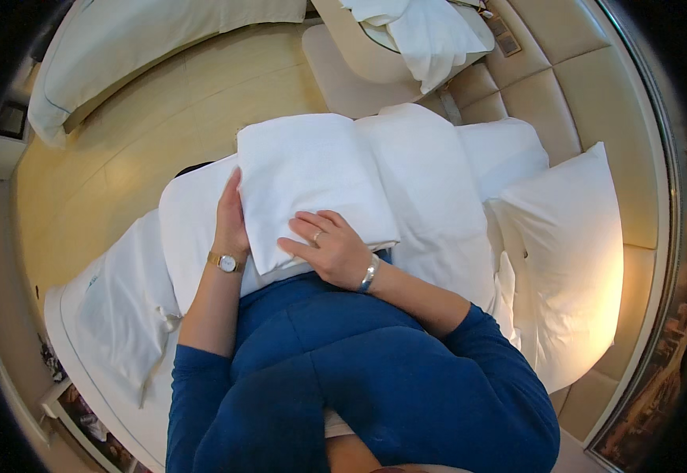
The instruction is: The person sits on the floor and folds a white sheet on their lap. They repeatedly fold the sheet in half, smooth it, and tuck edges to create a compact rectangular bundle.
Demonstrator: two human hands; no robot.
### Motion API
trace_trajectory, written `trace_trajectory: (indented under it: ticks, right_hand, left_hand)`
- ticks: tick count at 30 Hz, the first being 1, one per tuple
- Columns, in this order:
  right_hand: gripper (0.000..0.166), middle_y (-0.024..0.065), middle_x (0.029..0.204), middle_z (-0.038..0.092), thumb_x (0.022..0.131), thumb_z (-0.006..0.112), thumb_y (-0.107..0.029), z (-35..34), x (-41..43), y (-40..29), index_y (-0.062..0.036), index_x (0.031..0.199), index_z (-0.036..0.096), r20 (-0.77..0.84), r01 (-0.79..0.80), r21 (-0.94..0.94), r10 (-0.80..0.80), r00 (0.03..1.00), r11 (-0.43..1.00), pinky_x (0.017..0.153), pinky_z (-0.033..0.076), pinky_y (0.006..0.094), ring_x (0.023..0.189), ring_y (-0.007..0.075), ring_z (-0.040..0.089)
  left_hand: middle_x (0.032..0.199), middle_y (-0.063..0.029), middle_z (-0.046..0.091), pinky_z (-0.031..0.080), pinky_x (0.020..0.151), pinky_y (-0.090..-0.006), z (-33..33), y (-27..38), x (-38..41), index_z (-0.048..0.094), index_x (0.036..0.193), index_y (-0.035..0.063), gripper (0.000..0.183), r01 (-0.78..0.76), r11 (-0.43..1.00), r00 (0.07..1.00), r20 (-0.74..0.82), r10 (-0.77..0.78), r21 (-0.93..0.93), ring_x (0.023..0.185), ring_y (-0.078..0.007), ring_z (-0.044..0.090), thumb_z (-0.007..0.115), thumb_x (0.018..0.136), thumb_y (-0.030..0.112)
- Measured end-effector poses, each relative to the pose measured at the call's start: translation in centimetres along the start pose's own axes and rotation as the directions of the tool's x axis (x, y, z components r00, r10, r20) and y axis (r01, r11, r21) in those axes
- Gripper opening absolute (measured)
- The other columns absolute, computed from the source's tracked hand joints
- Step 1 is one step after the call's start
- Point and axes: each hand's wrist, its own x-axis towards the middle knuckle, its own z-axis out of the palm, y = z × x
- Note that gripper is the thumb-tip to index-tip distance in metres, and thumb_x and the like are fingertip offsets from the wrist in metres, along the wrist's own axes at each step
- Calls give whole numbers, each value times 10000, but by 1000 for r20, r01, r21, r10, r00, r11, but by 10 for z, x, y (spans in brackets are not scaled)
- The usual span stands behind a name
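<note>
A thick folded piece of white linen [314, 159] lies in front of my body, over other white bedding. My left hand [232, 222], with a wristwatch above it, holds the linen along its left edge; some of its fingers are hidden by the cloth. On top of the near part rests my right hand [329, 248], palm down and fingers slightly spread. It wears a ring and a silver bracelet. Beneath and to the right, more folded white bedding [426, 171] spreads across the bed. Another white fold [195, 207] shows left of my left hand.
White pillows [562, 254] lean near the padded headboard wall [586, 94] at right. Beyond the pale floor [142, 124] is a second bed [184, 29]. White cloth [432, 41] hangs over a bedside table [367, 44]. Crumpled white fabric [121, 301] lies on the left.
</note>
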Motion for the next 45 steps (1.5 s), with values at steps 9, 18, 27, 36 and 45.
trace_trajectory:
  ticks: [9,18,27,36,45]
  right_hand:
    - [563,196,1287,608,712,659,-34,-40,-79,42,-100,1270,633,-85,-236,-142,226,970,961,972,455,465,1177,351,591]
    - [597,246,1232,637,791,614,-61,-25,-103,76,-92,1383,544,-224,-631,111,638,737,768,884,542,408,1050,399,664]
    - [603,199,969,686,772,603,-8,-44,-97,67,-95,1368,570,-243,-499,-126,461,853,857,688,553,399,800,363,670]
    - [498,204,1213,673,848,643,-99,4,-141,62,-29,1335,566,-74,-773,400,858,508,493,974,498,365,1145,312,650]
    - [510,225,1136,684,774,547,-5,-30,-86,65,-65,1274,630,-231,-638,390,742,630,664,911,525,359,1049,372,678]
  left_hand:
    - [1263,-186,608,547,958,-391,11,-10,-35,462,1384,-52,562,45,906,985,-168,29,421,1096,-283,644,662,859,-27]
    - [1207,-179,640,560,920,-379,81,16,-11,513,1308,-68,469,-40,786,992,-68,104,617,1070,-271,654,634,856,-58]
    - [1248,-181,625,560,950,-391,40,9,-40,451,1376,-43,523,-58,710,969,-131,208,702,1083,-272,654,658,899,10]
    - [1288,-179,606,507,1004,-368,-4,-23,-53,469,1370,-58,558,81,870,976,-217,31,486,1166,-261,602,703,870,24]
    - [1228,-195,640,557,936,-383,8,-12,-70,522,1307,-70,534,69,807,971,-224,79,586,1083,-281,652,729,816,-29]
